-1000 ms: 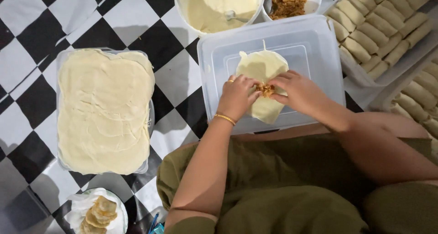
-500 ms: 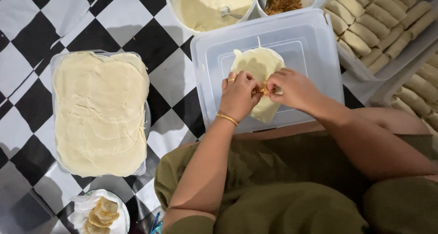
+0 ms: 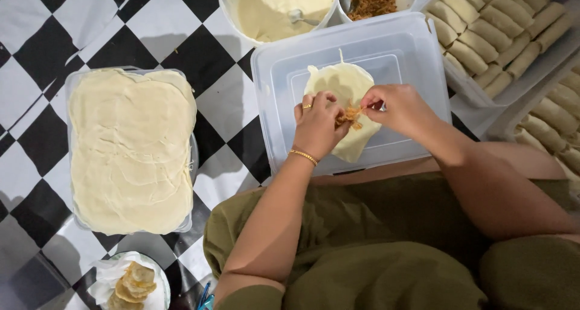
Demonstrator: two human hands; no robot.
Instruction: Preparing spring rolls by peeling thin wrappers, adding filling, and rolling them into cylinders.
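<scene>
No packages, labels, signs, screens visible.

A single head-worn camera looks almost straight down, close over the person's lap, onto the checkered floor [image 3: 54, 38] and upturned plastic lid [image 3: 417, 62] ahead.

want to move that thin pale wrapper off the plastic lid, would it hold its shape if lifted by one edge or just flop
Probably flop: the wrapper lies flat and thin on the lid, its lower end draping past the hands. It may tear easily, being as thin as the sheets stacked in the tray. The shredded filling on it sits loose and would likely slide off.
</scene>
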